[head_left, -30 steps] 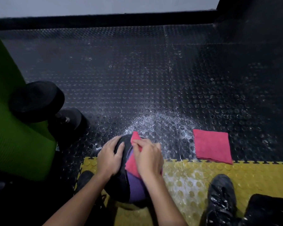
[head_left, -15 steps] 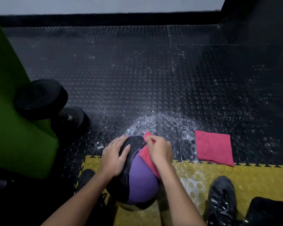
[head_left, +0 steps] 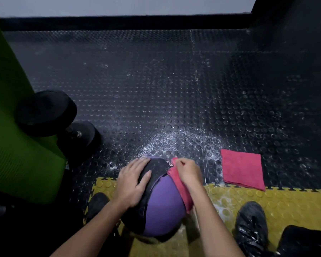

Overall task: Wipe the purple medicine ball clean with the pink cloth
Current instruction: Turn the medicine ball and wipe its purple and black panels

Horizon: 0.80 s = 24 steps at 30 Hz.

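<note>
Ball (head_left: 163, 204): purple and black panels, on the mat (head_left: 285, 204), between both hands. Judged heavy, firm and smooth-skinned, apt to roll; best steadied from top and side. Left hand (head_left: 131, 184) lies flat on the black panel, fingers spread. Right hand (head_left: 188, 173) bunches the cloth (head_left: 180, 190) in curled fingers against the ball's right flank. White lettering by the right fingertips: unreadable. Spare cloth (head_left: 242, 170) lies right of that hand.

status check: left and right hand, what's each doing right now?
Left hand: open, fingers spread flat on the medicine ball.
Right hand: closed, its grip pinching the pink cloth against the ball.
</note>
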Each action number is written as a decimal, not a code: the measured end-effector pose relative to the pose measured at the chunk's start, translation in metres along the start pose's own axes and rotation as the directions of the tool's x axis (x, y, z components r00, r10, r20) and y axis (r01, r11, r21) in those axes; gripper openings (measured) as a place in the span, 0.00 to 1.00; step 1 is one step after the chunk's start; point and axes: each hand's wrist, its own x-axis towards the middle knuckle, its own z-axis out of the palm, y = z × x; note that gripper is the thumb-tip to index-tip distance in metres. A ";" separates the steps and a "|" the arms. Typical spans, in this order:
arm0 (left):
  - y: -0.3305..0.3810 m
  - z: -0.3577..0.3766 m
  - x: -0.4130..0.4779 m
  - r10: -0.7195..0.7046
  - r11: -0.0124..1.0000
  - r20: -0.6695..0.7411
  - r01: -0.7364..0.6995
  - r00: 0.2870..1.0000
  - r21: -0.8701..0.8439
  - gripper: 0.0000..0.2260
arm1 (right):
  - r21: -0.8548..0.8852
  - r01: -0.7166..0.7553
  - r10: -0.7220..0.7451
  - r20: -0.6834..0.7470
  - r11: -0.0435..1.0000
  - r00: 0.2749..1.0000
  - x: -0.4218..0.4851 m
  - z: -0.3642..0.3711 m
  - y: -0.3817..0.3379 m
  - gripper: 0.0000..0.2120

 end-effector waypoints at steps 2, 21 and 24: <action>0.001 0.001 -0.001 -0.025 0.997 -0.034 0.022 0.999 -0.078 0.29 | -0.017 0.021 -0.022 -0.051 1.000 0.998 -0.011 -0.001 0.000 0.12; 0.002 0.007 -0.004 -0.158 0.986 -0.073 0.152 0.985 -0.073 0.36 | -0.220 0.399 -0.422 -0.070 0.890 0.904 -0.047 0.011 -0.018 0.11; -0.002 0.002 -0.009 -0.170 0.982 -0.071 0.163 0.983 -0.090 0.35 | -0.035 0.279 -0.281 -0.067 0.960 0.957 -0.025 0.009 -0.004 0.10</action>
